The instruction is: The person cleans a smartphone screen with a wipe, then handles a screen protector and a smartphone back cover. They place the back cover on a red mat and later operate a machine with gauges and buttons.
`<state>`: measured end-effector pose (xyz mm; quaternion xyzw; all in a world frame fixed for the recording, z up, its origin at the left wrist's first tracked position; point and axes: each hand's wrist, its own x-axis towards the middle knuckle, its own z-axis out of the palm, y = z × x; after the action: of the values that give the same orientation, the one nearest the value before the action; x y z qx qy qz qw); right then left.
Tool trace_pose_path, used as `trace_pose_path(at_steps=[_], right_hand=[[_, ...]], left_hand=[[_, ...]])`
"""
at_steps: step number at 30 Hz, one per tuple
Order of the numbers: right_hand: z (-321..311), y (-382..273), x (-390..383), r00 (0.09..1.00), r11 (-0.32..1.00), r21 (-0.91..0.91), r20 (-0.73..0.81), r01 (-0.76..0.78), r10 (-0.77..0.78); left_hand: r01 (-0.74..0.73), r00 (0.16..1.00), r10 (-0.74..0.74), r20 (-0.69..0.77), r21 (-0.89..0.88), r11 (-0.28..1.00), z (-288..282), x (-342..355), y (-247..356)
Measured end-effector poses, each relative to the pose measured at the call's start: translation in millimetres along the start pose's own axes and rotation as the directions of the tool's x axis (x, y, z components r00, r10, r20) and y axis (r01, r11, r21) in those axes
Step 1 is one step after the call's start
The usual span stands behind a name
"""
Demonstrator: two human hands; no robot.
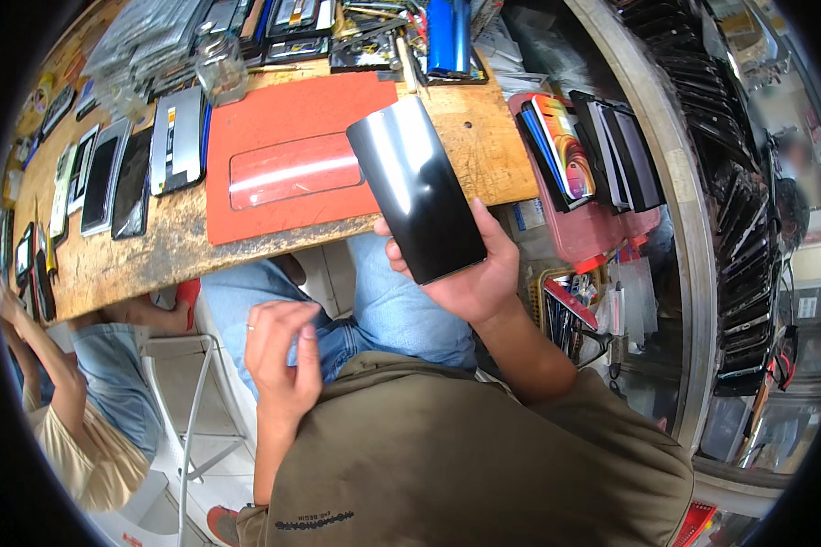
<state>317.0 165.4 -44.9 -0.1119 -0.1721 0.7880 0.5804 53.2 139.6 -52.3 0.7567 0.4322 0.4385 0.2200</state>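
Note:
My right hand grips a glossy black phone-sized slab, tilted up above the workbench's front edge, fingers at its left side and thumb at its right. My left hand, wearing a ring, hangs over my lap below the slab, fingers loosely bent and holding nothing visible. Behind the slab lies a red-orange mat with a clear rounded rectangular sheet on it, partly hidden by the slab.
Phones and panels line the wooden bench; tools and stacks fill its back. A pink tray holds phones at right, beside a rack of black items. Another person sits at left near a metal-framed stool.

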Motion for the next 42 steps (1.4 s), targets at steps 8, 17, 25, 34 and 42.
trace_pose_path(at_steps=[8,17,25,34,42], right_hand=[[4.1,-4.5,-1.3,0.997,0.998,0.015,0.038,0.068,-0.068],[0.4,-8.6,0.9,0.996,0.997,-0.001,0.039,0.074,-0.074],[3.1,-12.2,2.2,0.992,0.994,0.007,0.053,0.112,-0.112],[-3.5,-18.4,0.9,0.991,0.986,-0.100,-0.008,0.136,-0.137],[-3.6,-22.3,3.1,0.988,0.983,-0.109,-0.023,0.150,-0.153]], left_hand=[[-0.144,0.981,0.162,0.111,-0.155,0.977,28.9,20.1,30.5],[-0.107,0.974,0.142,0.174,-0.196,0.975,35.3,17.4,28.5],[-0.072,0.969,0.128,0.211,-0.256,0.964,39.9,21.6,25.2],[-0.059,0.973,0.113,0.202,-0.256,0.965,40.7,25.7,20.2],[-0.065,0.971,0.121,0.207,-0.257,0.964,42.2,28.8,16.5]])
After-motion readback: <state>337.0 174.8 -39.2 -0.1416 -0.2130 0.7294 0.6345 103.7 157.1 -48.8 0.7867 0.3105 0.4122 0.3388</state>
